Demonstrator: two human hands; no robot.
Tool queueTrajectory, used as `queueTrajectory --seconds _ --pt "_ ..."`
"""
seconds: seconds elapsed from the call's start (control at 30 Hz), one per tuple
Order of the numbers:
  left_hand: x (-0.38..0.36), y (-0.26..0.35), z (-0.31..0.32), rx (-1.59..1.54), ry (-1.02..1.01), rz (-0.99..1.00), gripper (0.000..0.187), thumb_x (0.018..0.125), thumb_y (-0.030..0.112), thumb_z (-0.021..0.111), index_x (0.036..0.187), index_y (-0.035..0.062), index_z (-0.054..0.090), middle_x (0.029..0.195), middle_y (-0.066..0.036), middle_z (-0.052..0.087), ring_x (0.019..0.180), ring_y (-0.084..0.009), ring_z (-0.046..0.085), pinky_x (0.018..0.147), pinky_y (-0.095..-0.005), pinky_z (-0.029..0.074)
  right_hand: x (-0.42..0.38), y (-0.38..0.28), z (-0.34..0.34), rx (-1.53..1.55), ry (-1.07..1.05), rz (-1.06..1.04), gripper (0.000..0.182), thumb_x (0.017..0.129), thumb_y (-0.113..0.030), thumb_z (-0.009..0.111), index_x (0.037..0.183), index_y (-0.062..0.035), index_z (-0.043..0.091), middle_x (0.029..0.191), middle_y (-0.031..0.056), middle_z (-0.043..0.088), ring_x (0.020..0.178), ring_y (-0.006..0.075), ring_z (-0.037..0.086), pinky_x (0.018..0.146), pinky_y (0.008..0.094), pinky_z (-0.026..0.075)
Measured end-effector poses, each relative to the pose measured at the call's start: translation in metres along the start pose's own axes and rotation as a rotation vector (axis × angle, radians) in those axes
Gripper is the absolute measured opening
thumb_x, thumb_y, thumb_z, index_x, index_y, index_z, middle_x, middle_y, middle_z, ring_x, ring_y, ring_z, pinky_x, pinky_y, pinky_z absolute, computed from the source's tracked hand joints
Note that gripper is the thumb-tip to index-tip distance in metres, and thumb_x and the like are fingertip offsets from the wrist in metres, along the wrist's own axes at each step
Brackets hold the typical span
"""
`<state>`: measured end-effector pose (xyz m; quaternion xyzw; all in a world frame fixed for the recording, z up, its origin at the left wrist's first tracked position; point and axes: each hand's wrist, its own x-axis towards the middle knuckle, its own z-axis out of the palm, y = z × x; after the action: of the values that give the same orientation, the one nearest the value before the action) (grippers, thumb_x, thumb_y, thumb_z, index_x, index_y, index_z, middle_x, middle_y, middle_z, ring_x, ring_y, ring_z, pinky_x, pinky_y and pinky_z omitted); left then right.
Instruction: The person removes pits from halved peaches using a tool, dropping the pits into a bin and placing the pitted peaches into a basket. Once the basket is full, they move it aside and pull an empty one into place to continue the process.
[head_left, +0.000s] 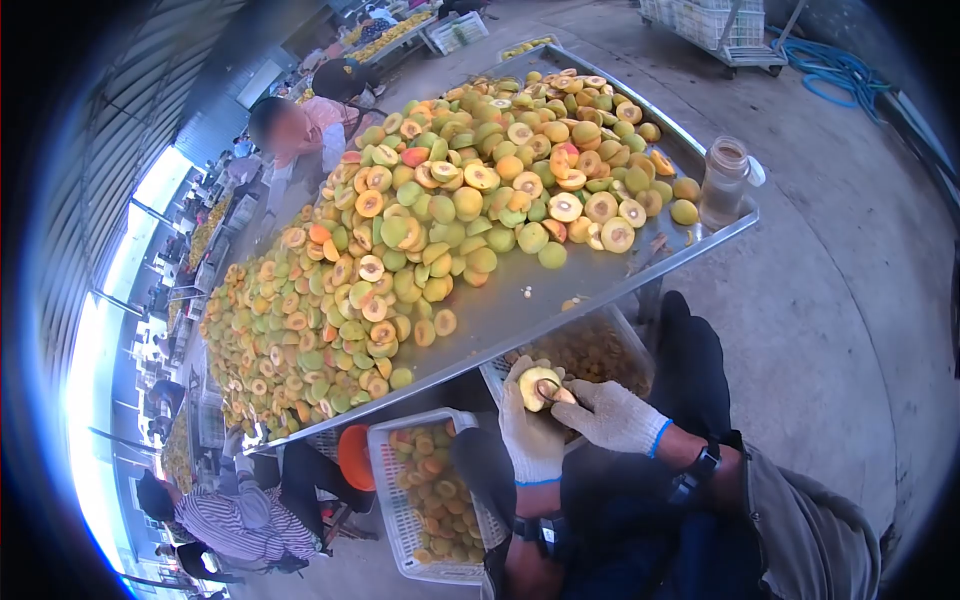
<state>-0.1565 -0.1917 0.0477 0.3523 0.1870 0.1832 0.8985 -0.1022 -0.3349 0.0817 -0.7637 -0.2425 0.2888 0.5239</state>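
My left hand [530,431], in a pale knit glove with a blue cuff edge, holds a pale yellow peach half [539,386], cut face up. My right hand [617,416], gloved the same way, is closed around a small pitting tool [562,395]; its dark curved tip meets the cut face. Most of the tool is hidden by the fingers. Both hands are over a white crate [640,352] holding brown pits or scraps. Beyond them, a metal table [520,300] bears a large heap of halved peaches [430,215], many with stones in them.
A plastic jar [724,185] stands at the table's right corner. Left of my legs is a white basket [385,470] of peach halves, beside an orange bucket [355,458]. Co-workers sit along the table's far and left sides. A blue hose [825,75] and a crate trolley [725,40] are behind.
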Motion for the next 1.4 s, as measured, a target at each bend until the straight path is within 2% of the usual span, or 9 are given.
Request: queueTrajectory --seconds 0.23,0.37,0.83,0.93,1.0,1.1,1.23,1.3,1.4 --pt "-0.003 0.002 0.025 0.053 0.179 0.046 0.036 0.107 0.035 0.05 0.117 0.0023 0.061 0.109 -0.014 0.065 0.099 -0.0288 0.066 0.094 -0.0408 0.054 -0.003 -0.005 0.009 0.145 0.004 0.042 0.051 0.104 -0.046 0.052 0.128 -0.0012 0.062 0.096 0.0297 0.07 0.092 0.0487 0.069 0.082 0.0484 0.053" --pt "-0.005 -0.004 0.03 0.226 0.211 0.166 0.037 0.107 0.036 0.049 0.115 0.002 0.062 0.106 -0.014 0.066 0.095 -0.0282 0.067 0.089 -0.0412 0.056 -0.005 -0.003 0.015 0.107 0.001 0.049 0.052 0.105 -0.043 0.05 0.132 0.0003 0.059 0.096 0.0303 0.07 0.091 0.0495 0.068 0.081 0.0503 0.053" --pt "-0.009 0.002 0.038 0.269 0.279 -0.003 0.037 0.107 0.033 0.056 0.106 -0.0026 0.066 0.095 -0.014 0.07 0.076 -0.0234 0.069 0.067 -0.0365 0.061 -0.014 -0.012 0.011 -0.023 -0.047 0.095 0.05 0.108 -0.042 0.044 0.121 0.0018 0.063 0.094 0.0299 0.07 0.093 0.0483 0.069 0.08 0.051 0.053" --pt "-0.01 -0.002 0.037 0.31 0.257 0.098 0.038 0.107 0.033 0.056 0.101 -0.0034 0.067 0.088 -0.014 0.069 0.073 -0.0231 0.068 0.065 -0.0355 0.06 -0.013 0.001 0.015 -0.028 -0.05 0.1 0.051 0.109 -0.043 0.044 0.116 0.0027 0.065 0.093 0.0288 0.07 0.095 0.0464 0.07 0.082 0.048 0.053" --pt "-0.01 0.005 0.033 0.275 0.246 0.049 0.04 0.106 0.033 0.056 0.098 -0.0043 0.067 0.084 -0.014 0.068 0.071 -0.0234 0.068 0.064 -0.0355 0.059 -0.011 0.02 0.024 0.163 -0.065 0.008 0.042 0.108 -0.038 0.049 0.112 -0.0008 0.068 0.078 0.0215 0.068 0.069 0.031 0.068 0.067 0.0449 0.05" --pt "-0.01 0.006 0.028 0.244 0.222 0.019 0.043 0.106 0.033 0.055 0.093 -0.0058 0.067 0.079 -0.015 0.067 0.067 -0.0242 0.068 0.062 -0.0357 0.058 -0.015 0.013 0.023 0.153 -0.08 0.02 0.041 0.108 -0.037 0.051 0.108 -0.0006 0.069 0.077 0.0211 0.068 0.067 0.0292 0.067 0.066 0.0435 0.05" --pt "-0.008 0.009 0.022 0.262 0.18 0.041 0.045 0.106 0.033 0.055 0.088 -0.0069 0.067 0.076 -0.016 0.067 0.064 -0.025 0.066 0.061 -0.0367 0.057 -0.018 0.006 0.022 0.092 -0.086 0.034 0.038 0.108 -0.035 0.053 0.108 -0.0009 0.069 0.076 0.0201 0.069 0.068 0.029 0.068 0.066 0.0423 0.05" --pt "-0.01 0.011 0.024 0.286 0.165 0.066 0.045 0.106 0.033 0.055 0.087 -0.0067 0.067 0.076 -0.016 0.067 0.064 -0.0244 0.066 0.061 -0.0364 0.057 -0.016 0.008 0.023 0.09 -0.144 0.061 0.043 0.106 -0.038 0.054 0.118 0.0016 0.067 0.091 0.029 0.07 0.092 0.0444 0.071 0.08 0.0465 0.053" --pt "-0.018 0.018 0.039 0.362 0.181 0.107 0.044 0.106 0.031 0.055 0.087 -0.0064 0.068 0.076 -0.016 0.067 0.065 -0.0232 0.066 0.062 -0.0353 0.056 -0.015 0.007 0.024 -0.008 -0.094 0.037 0.041 0.105 -0.037 0.055 0.117 0.0 0.069 0.091 0.0297 0.07 0.091 0.0454 0.071 0.079 0.0458 0.053"
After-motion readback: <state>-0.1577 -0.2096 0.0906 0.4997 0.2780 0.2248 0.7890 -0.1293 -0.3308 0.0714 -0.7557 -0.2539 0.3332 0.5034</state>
